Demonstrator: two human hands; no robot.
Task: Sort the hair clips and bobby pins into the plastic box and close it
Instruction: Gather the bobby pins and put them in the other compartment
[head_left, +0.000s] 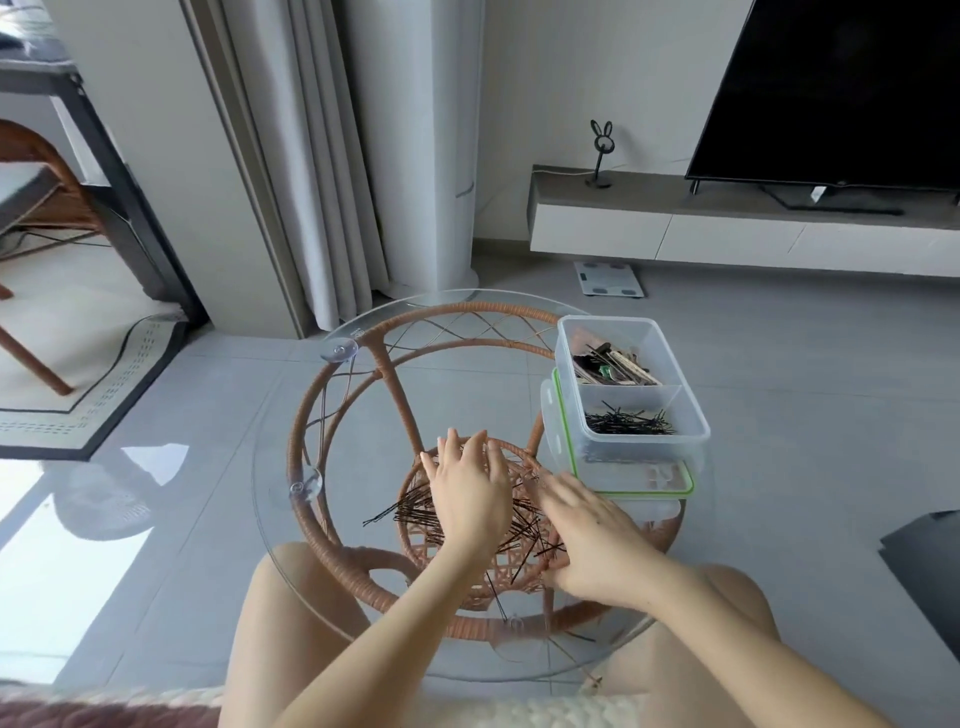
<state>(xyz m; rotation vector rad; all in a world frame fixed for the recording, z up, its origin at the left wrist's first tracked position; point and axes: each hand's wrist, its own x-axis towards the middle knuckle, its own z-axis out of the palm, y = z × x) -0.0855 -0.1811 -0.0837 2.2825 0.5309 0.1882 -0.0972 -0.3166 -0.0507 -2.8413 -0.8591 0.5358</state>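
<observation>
Left hand (470, 493), right hand (592, 540): fingers straight, spread | bobby pins (410, 512) thin, black, scattered

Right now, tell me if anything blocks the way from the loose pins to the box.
Nothing visible does. The pins lie on the glass table under the left hand and right hand. The box stands open to their right, on its lid; only its own wall must be cleared.

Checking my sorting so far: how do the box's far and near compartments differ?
The far compartment holds broad hair clips, brown and beige; the near compartment holds thin black bobby pins. The far pile is bulkier, the near one a flatter tangle. Both belong to one clear plastic box, uncovered, sitting on its green-edged lid.
</observation>
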